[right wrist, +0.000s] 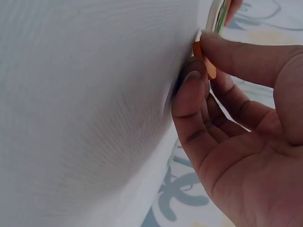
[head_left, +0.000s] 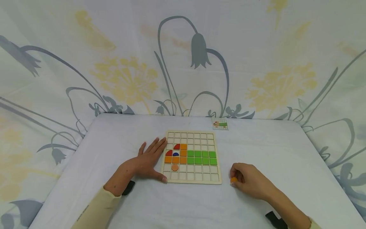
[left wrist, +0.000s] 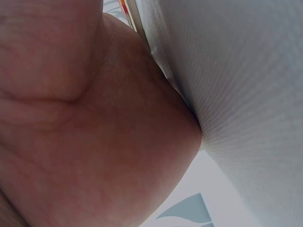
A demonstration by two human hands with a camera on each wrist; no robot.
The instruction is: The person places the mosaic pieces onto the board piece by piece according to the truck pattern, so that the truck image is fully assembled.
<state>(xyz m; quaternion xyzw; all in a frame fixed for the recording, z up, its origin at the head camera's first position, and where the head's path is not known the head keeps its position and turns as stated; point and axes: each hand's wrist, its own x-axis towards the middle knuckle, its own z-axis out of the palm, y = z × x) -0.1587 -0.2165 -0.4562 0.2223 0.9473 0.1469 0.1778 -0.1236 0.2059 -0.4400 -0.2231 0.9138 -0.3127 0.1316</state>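
Observation:
A square wooden grid board lies on the white cloth between my hands. On it are green squares, orange squares, two red quarter-round pieces, a blue half-round and a light orange disc. My left hand rests spread at the board's left side, fingertips and thumb at its edge. Right of the board, my right hand pinches a small orange piece between thumb and fingers, just at the cloth. Its full outline is hidden by the fingers.
A small picture card with a similar coloured pattern lies behind the board, toward the table's far edge. White cloth covers the table. A flower-printed curtain hangs behind and along both sides.

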